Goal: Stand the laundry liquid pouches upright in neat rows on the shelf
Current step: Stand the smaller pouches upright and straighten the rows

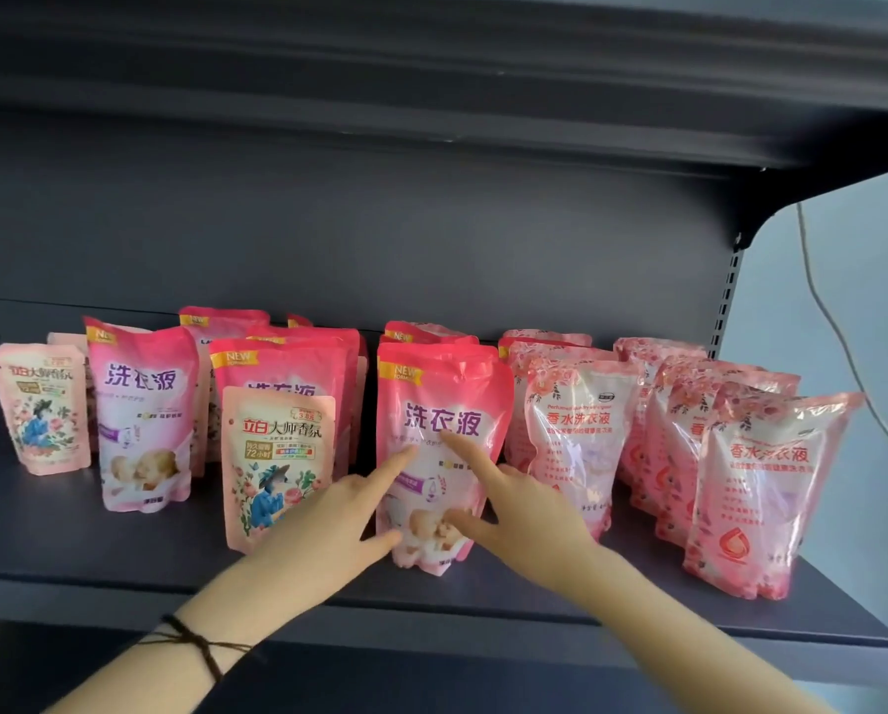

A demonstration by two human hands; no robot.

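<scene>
Well, most of the job looks done. Nearly all the pouches stand up on the dark shelf (pixel 122 553), in rows that run from near to far.

The pink pouch (pixel 447 404) in the middle is at the near end of its row, and both hands are on its front. The left hand (pixel 328 512) touches it with a straight pointing finger and thumb. The right hand (pixel 534 512) does the same from the other side. Neither hand is wrapped round it, and I cannot see the other fingers well. I think they are nudging it straight.

What is left looks small. A little flowery pouch (pixel 277 456) stands alone in front of the bigger pink ones, left of the hands. A second little pouch (pixel 37 404) is at the far left, so these may need a row of their own. On the right, the rosy pouches (pixel 570 430) seem to lean a bit.

The pouches are soft, shiny plastic with crinkles, flat at the top and fat at the bottom. The shelf looks smooth and hard, like metal.
</scene>
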